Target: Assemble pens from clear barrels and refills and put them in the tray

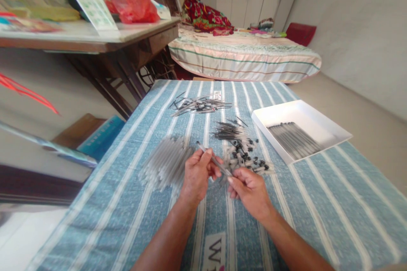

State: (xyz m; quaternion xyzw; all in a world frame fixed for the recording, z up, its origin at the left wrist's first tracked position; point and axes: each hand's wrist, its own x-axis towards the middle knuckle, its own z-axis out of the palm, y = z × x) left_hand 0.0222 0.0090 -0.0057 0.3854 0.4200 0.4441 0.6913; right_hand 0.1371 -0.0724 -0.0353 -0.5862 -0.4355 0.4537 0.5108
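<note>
Between my two hands a slim grey pen (219,163) with a dark upper end lies slantwise above the table. My left hand (197,172) is closed around its upper part, and the fingers of my right hand (248,187) pinch its lower end. Left of my left hand is a heap of translucent grey pen barrels (168,160). Just beyond my right hand lie small black and clear pen caps (246,156). Behind these is a bunch of thin dark refills (226,130). Farther back, more thin dark and clear pen parts (202,105) lie in a loose pile.
At the right, a white box (302,114) holds a row of grey pens (294,139). A striped blue cloth (127,203) covers the table. A desk (149,34) with a red plastic bag (136,7) stands at the left, and a bed (244,53) beyond the table.
</note>
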